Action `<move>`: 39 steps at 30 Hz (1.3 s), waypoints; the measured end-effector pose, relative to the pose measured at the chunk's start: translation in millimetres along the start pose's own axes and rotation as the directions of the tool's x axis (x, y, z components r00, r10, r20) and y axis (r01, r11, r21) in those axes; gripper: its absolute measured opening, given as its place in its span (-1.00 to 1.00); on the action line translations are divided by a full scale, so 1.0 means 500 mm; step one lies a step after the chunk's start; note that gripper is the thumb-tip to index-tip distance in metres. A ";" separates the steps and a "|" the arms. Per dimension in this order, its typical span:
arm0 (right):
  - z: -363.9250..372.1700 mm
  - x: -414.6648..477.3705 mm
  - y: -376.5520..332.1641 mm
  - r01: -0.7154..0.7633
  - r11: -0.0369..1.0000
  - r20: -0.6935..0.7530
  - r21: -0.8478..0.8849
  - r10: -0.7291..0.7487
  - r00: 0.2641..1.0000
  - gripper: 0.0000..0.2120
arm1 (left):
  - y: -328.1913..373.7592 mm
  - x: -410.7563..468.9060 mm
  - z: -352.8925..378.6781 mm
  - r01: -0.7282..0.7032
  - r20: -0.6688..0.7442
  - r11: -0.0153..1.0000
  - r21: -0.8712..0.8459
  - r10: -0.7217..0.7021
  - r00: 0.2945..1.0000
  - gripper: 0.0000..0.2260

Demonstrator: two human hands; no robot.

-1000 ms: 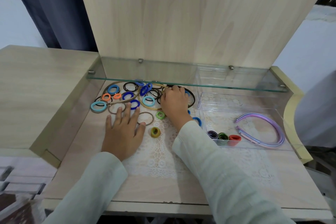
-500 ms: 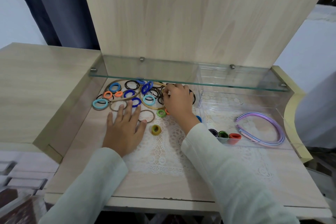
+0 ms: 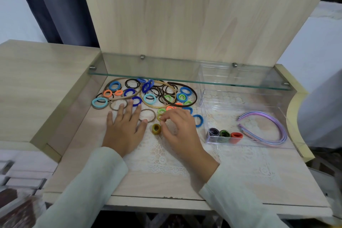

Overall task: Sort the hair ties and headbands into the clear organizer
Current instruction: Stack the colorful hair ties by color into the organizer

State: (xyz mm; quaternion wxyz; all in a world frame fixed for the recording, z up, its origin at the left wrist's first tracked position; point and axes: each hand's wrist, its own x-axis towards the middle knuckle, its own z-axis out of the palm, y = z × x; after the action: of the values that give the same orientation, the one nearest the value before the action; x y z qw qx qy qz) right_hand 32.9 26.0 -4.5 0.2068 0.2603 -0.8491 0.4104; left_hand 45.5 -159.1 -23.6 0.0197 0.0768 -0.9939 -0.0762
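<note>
A pile of coloured hair ties [image 3: 148,94] lies under the glass shelf, with a thin brown headband [image 3: 193,96] and a beige headband [image 3: 157,106] among them. My left hand [image 3: 125,127] rests flat on the table, its fingertips at the pile's near edge. My right hand [image 3: 177,127] hovers with loosely curled fingers, its fingertips at a yellow-green hair tie [image 3: 159,116]; nothing shows in its grip. An olive hair tie [image 3: 156,128] stands between my hands. The clear organizer [image 3: 203,102] at right holds purple headbands [image 3: 268,129] and dark [image 3: 213,132], green [image 3: 224,134] and red ties [image 3: 236,135].
A glass shelf [image 3: 185,77] hangs low over the pile and the organizer's back part. A wooden back panel [image 3: 185,15] rises behind. A lace mat [image 3: 162,155] covers the table's middle. A raised wooden surface [image 3: 37,79] borders the left side.
My right hand has drawn back out of the pile toward me and now hovers by the yellow-green and olive ties. My left hand has stayed flat in place.
</note>
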 end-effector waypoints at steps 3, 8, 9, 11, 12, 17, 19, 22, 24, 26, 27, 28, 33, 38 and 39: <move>-0.004 -0.015 -0.006 0.047 0.997 0.015 -0.056 -0.047 0.999 -0.95 | 0.001 0.002 0.001 0.007 -0.005 1.000 0.001 -0.007 1.000 -0.27; -0.008 -0.019 -0.019 0.118 0.983 0.034 -0.137 -0.114 0.993 -0.94 | 0.001 -0.001 -0.001 -0.001 -0.010 1.000 -0.007 0.000 1.000 -0.22; -0.008 -0.020 -0.020 0.132 0.978 0.037 -0.161 -0.128 0.991 -0.94 | 0.001 0.000 0.000 -0.001 -0.012 1.000 -0.005 0.001 1.000 -0.20; -0.008 -0.022 -0.021 0.153 0.966 0.044 -0.210 -0.147 0.988 -0.93 | 0.000 0.000 -0.001 -0.004 -0.019 1.000 -0.004 0.004 1.000 -0.19; -0.007 -0.022 -0.022 0.159 0.960 0.048 -0.230 -0.152 0.987 -0.93 | 0.000 0.000 -0.001 -0.006 -0.021 1.000 -0.001 0.006 1.000 -0.19; -0.007 -0.021 -0.026 0.149 0.955 0.077 -0.257 -0.134 0.988 -0.91 | 0.001 -0.002 -0.004 0.003 0.003 0.999 -0.038 -0.003 1.000 -0.27; -0.006 -0.022 -0.028 0.142 0.953 0.093 -0.267 -0.121 0.988 -0.91 | 0.002 -0.002 -0.005 0.008 0.011 1.000 -0.024 -0.008 1.000 -0.39; -0.004 -0.023 -0.026 0.119 0.952 0.114 -0.283 -0.090 0.989 -0.88 | 0.003 0.000 -0.005 0.008 0.014 0.999 -0.037 -0.008 1.000 -0.46; -0.004 -0.025 -0.022 0.108 0.953 0.124 -0.283 -0.075 0.989 -0.87 | 0.003 0.000 -0.004 0.010 0.016 0.999 -0.031 -0.010 1.000 -0.46; -0.004 -0.022 -0.022 0.104 0.948 0.133 -0.300 -0.066 0.989 -0.86 | 0.003 0.001 -0.005 0.010 0.008 1.000 -0.024 -0.009 1.000 -0.45; -0.003 -0.022 -0.023 0.099 0.945 0.136 -0.312 -0.059 0.989 -0.86 | 0.003 0.000 -0.007 0.009 0.011 1.000 -0.027 -0.009 1.000 -0.45; -0.002 -0.022 -0.024 0.094 0.941 0.138 -0.325 -0.052 0.989 -0.86 | 0.003 -0.001 -0.010 0.010 0.019 1.000 -0.028 -0.009 1.000 -0.45; 0.002 -0.017 -0.025 0.109 0.897 0.184 -0.429 -0.031 0.982 -0.87 | 0.008 -0.001 -0.020 0.019 0.066 1.000 -0.017 -0.017 0.998 -0.46; -0.005 0.004 -0.028 0.112 0.859 0.266 -0.499 0.030 0.963 -0.83 | 0.010 -0.001 -0.022 0.022 0.080 1.000 -0.023 -0.020 0.997 -0.46; -0.008 0.009 -0.027 0.123 0.857 0.287 -0.500 0.029 0.958 -0.84 | 0.010 -0.001 -0.023 0.022 0.090 0.999 -0.023 -0.019 0.996 -0.46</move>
State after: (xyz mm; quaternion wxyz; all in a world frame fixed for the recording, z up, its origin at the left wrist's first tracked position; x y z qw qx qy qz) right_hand 38.4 20.8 8.2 0.1547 0.2728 -0.9416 0.1226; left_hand 46.0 -155.7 -11.6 -0.0249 0.0832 -0.9920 -0.0919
